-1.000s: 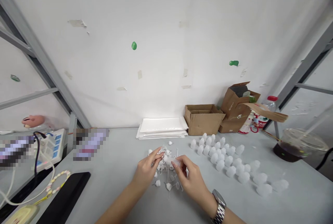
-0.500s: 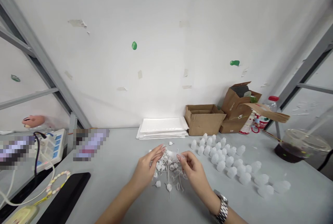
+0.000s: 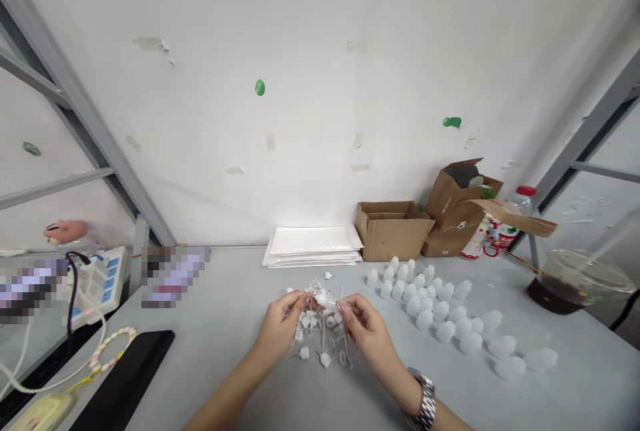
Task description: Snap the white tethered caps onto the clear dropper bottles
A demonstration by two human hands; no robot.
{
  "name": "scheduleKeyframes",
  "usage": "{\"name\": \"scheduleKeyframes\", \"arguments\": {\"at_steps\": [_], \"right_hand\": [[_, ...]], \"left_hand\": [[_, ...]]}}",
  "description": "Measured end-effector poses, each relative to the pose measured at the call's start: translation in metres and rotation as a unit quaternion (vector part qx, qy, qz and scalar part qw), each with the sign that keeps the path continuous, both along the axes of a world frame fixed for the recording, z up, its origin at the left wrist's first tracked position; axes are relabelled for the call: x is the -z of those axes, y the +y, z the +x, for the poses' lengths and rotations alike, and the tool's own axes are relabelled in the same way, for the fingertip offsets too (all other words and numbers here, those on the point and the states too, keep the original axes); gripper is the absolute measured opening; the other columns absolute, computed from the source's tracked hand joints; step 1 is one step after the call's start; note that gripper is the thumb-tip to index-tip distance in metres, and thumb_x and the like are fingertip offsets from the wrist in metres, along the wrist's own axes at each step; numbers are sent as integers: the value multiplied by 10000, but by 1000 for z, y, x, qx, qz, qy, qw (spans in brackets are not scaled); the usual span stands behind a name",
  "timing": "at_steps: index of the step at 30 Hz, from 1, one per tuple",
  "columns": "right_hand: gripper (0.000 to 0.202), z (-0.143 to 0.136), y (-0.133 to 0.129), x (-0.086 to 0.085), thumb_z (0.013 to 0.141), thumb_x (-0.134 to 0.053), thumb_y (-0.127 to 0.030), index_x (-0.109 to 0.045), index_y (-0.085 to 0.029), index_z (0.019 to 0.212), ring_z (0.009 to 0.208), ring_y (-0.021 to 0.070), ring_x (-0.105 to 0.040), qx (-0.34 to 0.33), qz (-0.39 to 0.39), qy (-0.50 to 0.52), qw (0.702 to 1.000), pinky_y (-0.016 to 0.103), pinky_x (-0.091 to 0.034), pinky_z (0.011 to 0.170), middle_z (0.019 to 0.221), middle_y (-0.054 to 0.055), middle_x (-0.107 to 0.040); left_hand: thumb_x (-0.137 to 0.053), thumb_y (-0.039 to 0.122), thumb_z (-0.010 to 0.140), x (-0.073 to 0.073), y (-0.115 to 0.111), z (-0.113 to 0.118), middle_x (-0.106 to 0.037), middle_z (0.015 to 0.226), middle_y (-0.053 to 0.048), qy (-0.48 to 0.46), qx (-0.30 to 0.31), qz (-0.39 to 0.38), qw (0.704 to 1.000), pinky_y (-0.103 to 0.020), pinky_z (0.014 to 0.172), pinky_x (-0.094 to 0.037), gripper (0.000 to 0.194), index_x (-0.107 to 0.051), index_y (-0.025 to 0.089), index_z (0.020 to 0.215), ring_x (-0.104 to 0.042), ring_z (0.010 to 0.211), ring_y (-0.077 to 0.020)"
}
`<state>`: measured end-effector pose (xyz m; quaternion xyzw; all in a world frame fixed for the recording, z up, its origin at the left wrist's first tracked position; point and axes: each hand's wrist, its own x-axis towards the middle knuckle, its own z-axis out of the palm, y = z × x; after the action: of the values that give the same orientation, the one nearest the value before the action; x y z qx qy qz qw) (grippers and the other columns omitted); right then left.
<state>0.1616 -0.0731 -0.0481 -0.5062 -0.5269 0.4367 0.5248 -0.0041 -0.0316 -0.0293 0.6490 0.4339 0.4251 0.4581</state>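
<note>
Between my two hands, above the pile, is a small translucent white bottle [image 3: 326, 302], lying sideways. The fingers of my left hand [image 3: 283, 319] pinch its left end; whether a small part sits between them is hidden. My right hand [image 3: 367, 326], with a metal watch on the wrist, grips the right end with thumb and fingers. Beneath the hands lies a pile of small white caps [image 3: 325, 359] with thin tips, strings and rings, partly hidden by my fingers. To the right stand several similar translucent white bottles [image 3: 441, 311], in loose rows.
Behind the pile lies a stack of white sheets or envelopes [image 3: 315, 244]. Cardboard boxes [image 3: 395, 237] stand at the back right. At the far right is a plastic cup with dark liquid [image 3: 557, 294]. A power strip [image 3: 107, 284], bracelet [image 3: 100, 351] and black pad [image 3: 127, 377] are left.
My left hand's spread fingers have closed into a pinch on the bottle's left end. The bottle has shifted slightly down, and my right hand keeps its grip.
</note>
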Motion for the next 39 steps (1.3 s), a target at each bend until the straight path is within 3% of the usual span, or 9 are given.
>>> {"name": "scheduleKeyframes", "arguments": {"at_steps": [7,13,17,22,26,29,32,35,39], "right_hand": [[345,0,0,4,816,-488,-518,-537,-183,749,479,93,-386,-10,10,-8,1000,207,-312,446,533,-62,-410],[351,-2,-2,5,809,-487,-530,-515,-187,737,483,96,-384,-22,13,-10,1000,210,-300,451,540,-62,-404],[368,-3,-1,2,811,-467,-547,-481,-193,710,473,94,-385,-32,-9,9,999,216,-313,467,534,-62,-418],[442,-7,1,0,814,-383,-614,-452,-197,684,403,86,-372,-75,-32,59,995,221,-316,438,486,-63,-437],[504,-13,-1,8,813,-332,-646,-512,-176,828,355,86,-359,-143,-60,54,987,212,-292,380,459,-67,-441],[520,-8,2,10,850,-293,-608,-553,-159,876,391,98,-402,-124,-49,-3,991,221,-334,406,494,-45,-469],[430,12,12,6,885,-329,-507,-573,-167,982,551,144,-496,5,31,-134,991,263,-410,532,634,8,-540],[344,38,27,2,902,-359,-380,-575,-152,1040,795,221,-516,166,160,-347,909,347,-415,706,857,101,-568],[270,61,41,3,883,-429,-285,-586,-129,1038,888,285,-476,269,160,-580,752,396,-366,747,966,149,-557]], "left_hand": [[-490,484,786,-1,0,-1,-672,693,-29,-9,-5,-11,1000,-249,681,-459,363,-663,177,697,-602,722,-190],[-465,422,825,-5,1,-7,-676,706,-34,25,49,18,998,-243,690,-452,345,-678,185,692,-606,728,-188],[-485,402,821,-4,2,-7,-697,732,-35,31,22,34,999,-253,705,-465,316,-701,197,715,-626,748,-195],[-624,364,728,5,-3,1,-690,1030,-53,-37,56,1,998,-292,894,-432,293,-683,212,972,-593,1004,-227],[-654,384,684,10,-7,10,-699,1003,-81,-55,70,-39,995,-323,855,-462,323,-686,174,928,-613,963,-247],[-573,430,738,12,3,4,-707,969,-82,-32,31,-33,998,-310,788,-493,330,-673,158,897,-634,912,-235],[-545,412,751,14,30,-22,-710,962,-44,110,-113,46,986,-281,818,-474,298,-654,192,918,-629,939,-209],[-517,386,757,21,63,-57,-696,1001,-61,229,-252,64,938,-330,839,-450,278,-626,209,941,-617,968,-239],[-531,368,738,37,91,-88,-713,902,-108,279,-297,36,913,-354,785,-460,221,-614,189,836,-643,898,-272]]}}
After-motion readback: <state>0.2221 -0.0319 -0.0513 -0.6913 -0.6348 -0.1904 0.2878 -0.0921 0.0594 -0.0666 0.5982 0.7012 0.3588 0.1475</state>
